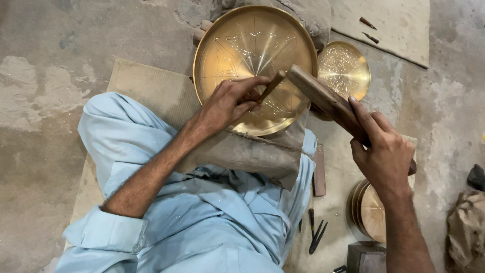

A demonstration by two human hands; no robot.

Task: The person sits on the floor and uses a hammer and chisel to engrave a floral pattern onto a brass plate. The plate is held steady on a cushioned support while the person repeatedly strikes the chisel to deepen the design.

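A: Head view, looking straight down. Big brass tray (237,45) sits tilted on a grey padded rest (247,154) over the lap, engraved lines fanning out from its centre.

B: Left hand?

A: Left hand (230,101) lies on the tray's lower half, fingers pinched shut around a chisel (269,87). The tool leans, its top end pointing up and right off the tray face. Its tip is hidden under the fingers.

B: And the right?

A: Right hand (384,151), just right of the tray, is closed round the handle of a wooden mallet (323,98), forefinger stretched along the wood. The mallet head is at the chisel's top end; touching or a hair apart, cannot tell.

B: What's around the tray?

A: A smaller brass dish (348,68) sits at the tray's right rim, partly behind the mallet. Below and right of the tray, under the right wrist, a stack of brass plates (366,212) stands on edge. Below the tray's right side, a flat reddish bar (319,169) and some dark thin tools (314,232) lie on the floor. Above and right of the tray, two small punches (368,29) rest on a pale board. Light blue sleeves and trousers (202,222) fill the space below the tray; a tan mat (146,83) shows to its left.
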